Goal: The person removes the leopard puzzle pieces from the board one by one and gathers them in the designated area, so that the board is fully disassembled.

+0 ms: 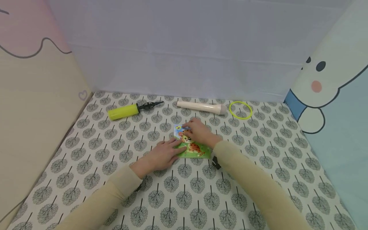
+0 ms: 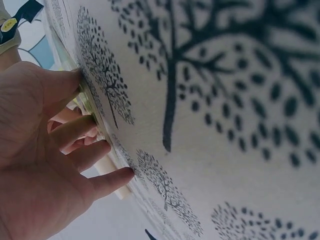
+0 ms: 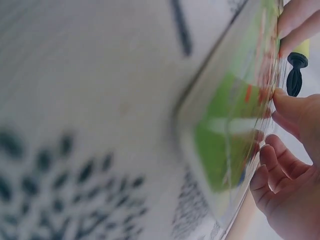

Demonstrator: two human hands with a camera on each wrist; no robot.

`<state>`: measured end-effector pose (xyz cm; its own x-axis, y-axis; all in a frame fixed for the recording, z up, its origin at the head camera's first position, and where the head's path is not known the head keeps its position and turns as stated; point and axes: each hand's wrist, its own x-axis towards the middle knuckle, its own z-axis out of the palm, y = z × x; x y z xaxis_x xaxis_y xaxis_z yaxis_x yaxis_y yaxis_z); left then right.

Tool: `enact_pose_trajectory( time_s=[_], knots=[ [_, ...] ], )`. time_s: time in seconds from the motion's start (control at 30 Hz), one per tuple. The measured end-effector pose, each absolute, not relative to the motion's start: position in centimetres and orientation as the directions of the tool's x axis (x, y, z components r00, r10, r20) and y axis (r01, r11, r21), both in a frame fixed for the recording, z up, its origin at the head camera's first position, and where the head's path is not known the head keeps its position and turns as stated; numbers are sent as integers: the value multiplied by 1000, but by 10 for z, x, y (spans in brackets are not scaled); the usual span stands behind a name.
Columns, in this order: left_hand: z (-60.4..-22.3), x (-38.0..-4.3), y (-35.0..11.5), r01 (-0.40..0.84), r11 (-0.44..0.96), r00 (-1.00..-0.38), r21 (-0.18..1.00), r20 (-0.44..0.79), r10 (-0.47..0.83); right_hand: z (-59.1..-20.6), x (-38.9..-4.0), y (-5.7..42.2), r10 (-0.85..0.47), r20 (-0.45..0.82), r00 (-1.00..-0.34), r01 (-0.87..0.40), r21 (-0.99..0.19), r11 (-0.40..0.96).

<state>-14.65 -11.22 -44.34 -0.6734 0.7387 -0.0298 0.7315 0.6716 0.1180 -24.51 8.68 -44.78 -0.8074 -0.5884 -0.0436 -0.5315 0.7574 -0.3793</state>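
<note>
Two hands are working over one glossy picture card (image 1: 194, 148), which is lying right under your fingertips on the tree-print cloth (image 1: 201, 202). Your left hand (image 1: 165, 154) is spreading its fingers, some reaching onto the card's left side and others landing just beside it, probably steadying it against sliding. Your right hand (image 1: 200, 131) is arching over the upper part, its bent fingers touching the surface, perhaps for a finer touch; whether they are pinching anything or only pressing, I'm not managing to tell. Beyond your fingertips, a yellow-green pump (image 1: 123, 111), a pale wand (image 1: 198, 107) and a yellow ring (image 1: 241, 118) are lying in a loose row, apparently sitting far enough off that your fingers are having free room
</note>
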Motion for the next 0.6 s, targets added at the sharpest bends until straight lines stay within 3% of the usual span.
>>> enact_pose_trajectory(
  time_s=[0.6],
  knots=[
    [-444,-149,-113,739,658,-664,148,-8,748,-439,-250,69,-650,-54,-758,-562,-451,694]
  ],
)
